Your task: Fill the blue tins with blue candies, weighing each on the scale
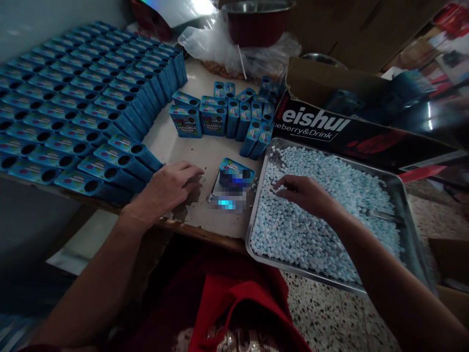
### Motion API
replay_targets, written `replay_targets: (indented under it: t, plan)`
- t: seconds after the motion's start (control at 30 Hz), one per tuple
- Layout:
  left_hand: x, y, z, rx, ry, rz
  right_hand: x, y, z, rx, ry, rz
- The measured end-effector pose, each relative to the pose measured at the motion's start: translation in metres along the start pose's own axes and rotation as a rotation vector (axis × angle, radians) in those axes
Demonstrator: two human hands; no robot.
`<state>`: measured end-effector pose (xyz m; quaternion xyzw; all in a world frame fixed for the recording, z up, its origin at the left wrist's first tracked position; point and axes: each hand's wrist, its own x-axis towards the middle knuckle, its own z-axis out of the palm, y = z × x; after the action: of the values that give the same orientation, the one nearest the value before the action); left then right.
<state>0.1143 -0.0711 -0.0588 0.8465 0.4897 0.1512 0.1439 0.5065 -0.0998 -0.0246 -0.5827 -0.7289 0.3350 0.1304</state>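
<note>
Red fabric (pixel 234 298), folded and soft-looking, lies nearest the viewer, below the near edge of a pale table (pixel 200 151) whose top is chipped and worn near that edge. Two bare forearms reach out over it.

The left hand (pixel 166 188) rests palm down on the table near its near edge, fingers curled loosely and holding nothing. Just to its right, close to the fingertips, stands a small blue cardboard candy box (pixel 234 178) with a round hole in its top; part of it is blurred out.

The right hand (pixel 306 193) hovers palm down over a rectangular, shiny metal tray (pixel 406 205) that overhangs the table's right edge. Its fingers are bunched narrowly at a thick layer of small, rounded, pale blue candies (pixel 330 210) filling the tray; whether they pinch any cannot be told.

Rows of identical blue boxes (pixel 84 107), each with a round hole, cover the table's left side in a tight grid. A smaller cluster of boxes (pixel 227 115) stands upright at the middle toward the far edge. A dark printed carton (pixel 351 132) lies behind the tray. Crumpled clear plastic bags (pixel 227 44) and a red bowl with a metal rim (pixel 256 19) sit at the far edge.
</note>
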Motion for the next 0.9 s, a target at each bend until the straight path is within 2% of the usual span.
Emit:
replay_targets:
  t: [0.07, 0.17, 0.3, 0.4, 0.53, 0.63, 0.7, 0.8, 0.9]
  plan:
    - [0.003, -0.001, 0.004, -0.011, 0.006, 0.024, 0.006, -0.012, -0.004, 0.119, -0.007, 0.032]
    - [0.005, -0.009, 0.011, -0.009, 0.019, 0.064, 0.018, -0.042, -0.01, 0.213, -0.027, -0.051]
    - [0.002, -0.024, 0.017, 0.016, 0.011, 0.043, 0.037, -0.083, -0.014, 0.032, -0.026, -0.202]
    - [-0.001, -0.03, 0.016, 0.007, 0.012, 0.021, 0.048, -0.1, -0.014, -0.111, -0.02, -0.23]
    - [-0.002, -0.03, 0.014, -0.017, 0.003, 0.005, 0.053, -0.102, -0.013, -0.08, -0.04, -0.197]
    - [0.0, -0.027, 0.014, -0.036, 0.011, 0.003, 0.053, -0.094, -0.011, 0.079, -0.041, -0.155]
    - [-0.001, -0.027, 0.013, -0.058, 0.024, -0.001, 0.052, -0.086, -0.011, 0.229, 0.019, -0.1]
    - [-0.002, -0.025, 0.009, -0.073, 0.096, -0.025, 0.051, -0.073, -0.012, 0.429, 0.134, -0.008]
    - [0.0, -0.015, 0.0, -0.125, 0.244, -0.037, 0.049, -0.064, -0.016, 0.483, 0.086, 0.075]
